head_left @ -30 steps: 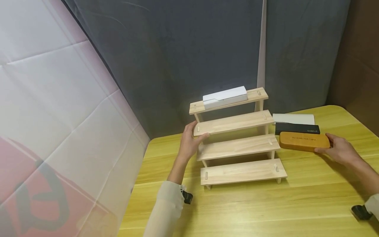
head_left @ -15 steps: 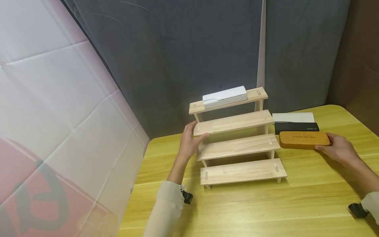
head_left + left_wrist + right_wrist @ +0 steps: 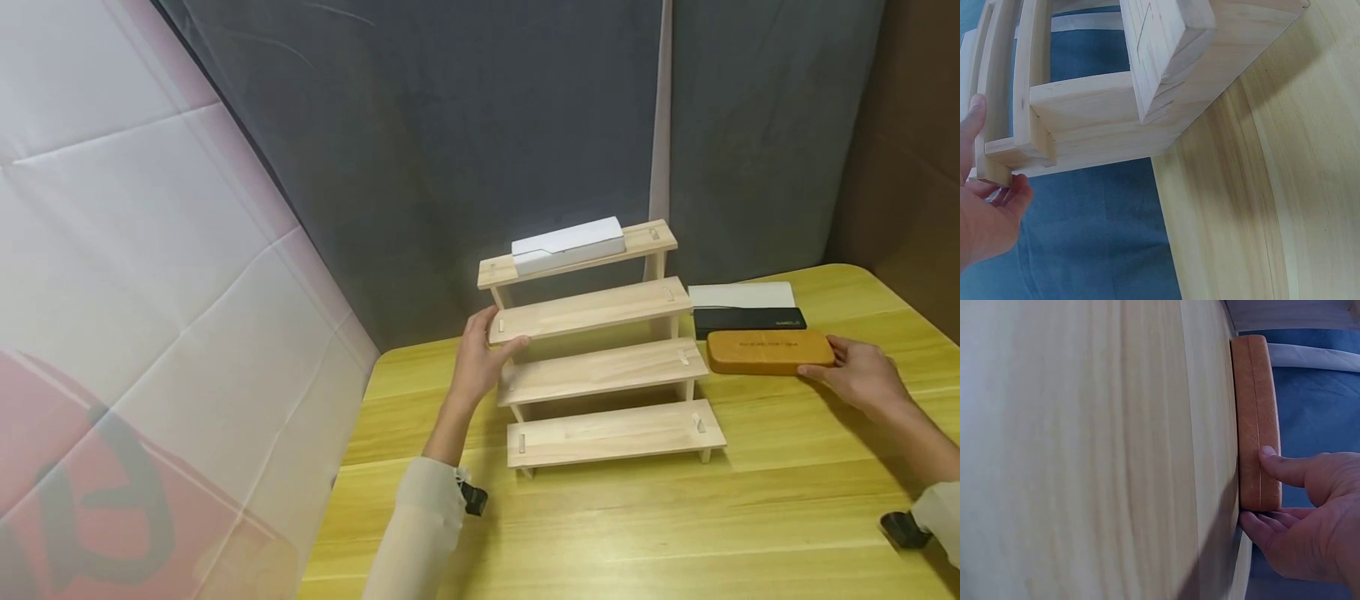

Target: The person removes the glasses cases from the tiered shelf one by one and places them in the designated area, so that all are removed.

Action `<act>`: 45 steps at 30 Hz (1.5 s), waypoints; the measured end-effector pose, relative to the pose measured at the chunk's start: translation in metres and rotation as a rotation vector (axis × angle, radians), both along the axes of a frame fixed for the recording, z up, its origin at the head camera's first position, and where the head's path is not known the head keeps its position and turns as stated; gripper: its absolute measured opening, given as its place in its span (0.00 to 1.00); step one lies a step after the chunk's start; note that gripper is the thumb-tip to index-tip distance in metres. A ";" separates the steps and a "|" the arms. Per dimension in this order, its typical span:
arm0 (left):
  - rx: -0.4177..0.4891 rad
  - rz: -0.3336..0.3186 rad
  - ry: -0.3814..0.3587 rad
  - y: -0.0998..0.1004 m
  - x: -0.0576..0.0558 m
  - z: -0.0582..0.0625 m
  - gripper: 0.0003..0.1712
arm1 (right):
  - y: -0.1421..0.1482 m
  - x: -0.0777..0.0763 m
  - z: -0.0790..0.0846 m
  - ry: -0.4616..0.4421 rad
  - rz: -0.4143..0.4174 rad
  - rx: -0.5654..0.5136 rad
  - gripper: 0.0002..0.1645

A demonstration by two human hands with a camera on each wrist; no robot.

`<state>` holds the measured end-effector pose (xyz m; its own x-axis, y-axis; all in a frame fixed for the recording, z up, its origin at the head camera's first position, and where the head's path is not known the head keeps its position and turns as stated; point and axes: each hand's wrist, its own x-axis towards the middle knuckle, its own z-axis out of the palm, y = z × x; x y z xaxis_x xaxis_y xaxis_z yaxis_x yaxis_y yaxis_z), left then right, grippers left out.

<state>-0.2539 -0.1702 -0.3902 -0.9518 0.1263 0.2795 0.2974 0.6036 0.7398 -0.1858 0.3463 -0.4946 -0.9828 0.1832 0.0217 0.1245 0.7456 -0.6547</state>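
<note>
A stepped wooden shelf rack (image 3: 600, 367) stands on the table. My left hand (image 3: 477, 358) grips the left end of its second board from the top, thumb over the front; in the left wrist view the fingers (image 3: 1017, 190) curl behind that end. To the right of the rack, my right hand (image 3: 866, 379) holds the right end of an orange-tan glasses case (image 3: 771, 352) that lies on the table. The right wrist view shows the thumb (image 3: 1272, 459) on the case's front side and the other fingers round its end.
A black case (image 3: 750, 320) and a white case (image 3: 741, 295) lie just behind the orange one. On the rack's top board rests a white case (image 3: 568, 245). Grey curtain (image 3: 450, 150) hangs behind the table, with a pale fabric wall (image 3: 187, 250) at left.
The orange glasses case has shifted slightly back toward the black case, with my right hand on it. My left hand has kept its hold on the rack.
</note>
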 end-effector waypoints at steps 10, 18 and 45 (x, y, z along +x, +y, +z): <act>0.005 -0.005 -0.004 -0.001 -0.002 -0.001 0.49 | 0.003 -0.001 0.000 0.038 -0.004 0.005 0.44; 0.003 -0.004 0.006 -0.001 -0.003 -0.001 0.50 | 0.002 -0.002 0.000 0.038 -0.032 -0.016 0.41; -0.011 -0.003 0.004 -0.002 -0.003 -0.001 0.50 | 0.000 -0.006 -0.002 0.087 -0.130 -0.016 0.34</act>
<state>-0.2566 -0.1718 -0.3909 -0.9504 0.1320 0.2816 0.3017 0.6106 0.7322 -0.1915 0.3460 -0.4962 -0.9452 0.3102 0.1021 0.1616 0.7159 -0.6792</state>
